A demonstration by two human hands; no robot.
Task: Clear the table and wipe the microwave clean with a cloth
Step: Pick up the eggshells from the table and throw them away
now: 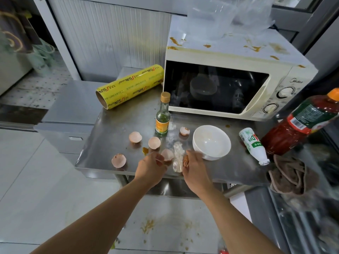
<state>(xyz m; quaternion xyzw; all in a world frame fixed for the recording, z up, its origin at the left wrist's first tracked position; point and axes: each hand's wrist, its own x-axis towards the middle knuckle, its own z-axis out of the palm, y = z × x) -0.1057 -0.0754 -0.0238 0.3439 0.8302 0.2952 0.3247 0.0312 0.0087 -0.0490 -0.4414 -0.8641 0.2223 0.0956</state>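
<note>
Reaching over the near edge of the steel table (113, 125), both hands sit close together by the front middle. Left hand (151, 168): fingers curled, tips at an eggshell half (167, 154) just in front of it; looks like a pinch on the shell rim, but blur means I cannot tell for sure. Right hand (194, 166): fingers bent down onto the table, thumb side against a crumpled clear plastic wrap piece (178, 159) lying between the two hands; a small brown bit shows at the thumb, grip unclear.

Other shells: one (118, 160) near the front left corner, two (135, 137) (154, 143) mid-table, one (184, 131) just left of the white bowl (211, 142). Brown sauce blob (145, 150) on the table just beyond the left hand.

Small glass bottle (162, 114), gold cap, upright, just in front of the microwave's left lower corner. Microwave (229, 85) at the back right of the table, door closed, orange-brown splatter across its top. Clear plastic containers (211, 19) stacked on top of it. Yellow cling film roll (129, 87) lying at the back left, next to the microwave.

White drink bottle (254, 145) on its side right of the bowl. Big red bottle (300, 123), orange cap, tilted at the right edge. Brown cloth (291, 175) bunched at the front right corner, hanging over the edge, well apart from both hands.
</note>
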